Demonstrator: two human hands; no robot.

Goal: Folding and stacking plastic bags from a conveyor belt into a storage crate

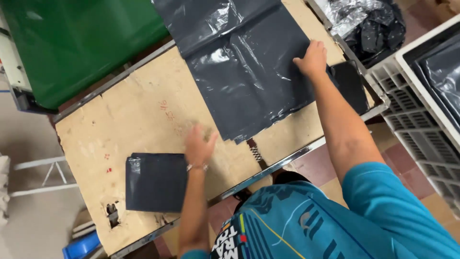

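- Worn brown board forms the top of the metal-framed desk, scuffed and chipped at its near edge, with reddish floor tiles showing below.
- Dark grey plastic sheet, a flat glossy bag, lies spread across the far right part of the desk, its lower corner pointing toward the person; it runs off the far edge of the desk and out of view.
- Right hand rests palm down, fingers spread, on the right edge of the sheet, apparently pinning it flat; it presses rather than grips.
- Left hand is blurred, open with fingers extended, just beside the sheet's lower left edge; whether it touches the sheet cannot be told.
- Folded dark grey plastic square lies flat near the front edge of the desk, just left of the left forearm and well apart from the spread sheet.
- Another small dark flat piece sits at the desk's right end, partly behind the right arm.
- Green plastic-covered bulk stands beyond the far left corner.
- White slatted plastic crate holding more grey plastic stands to the right, and crumpled dark plastic is heaped beyond it; neither obstructs the hands.
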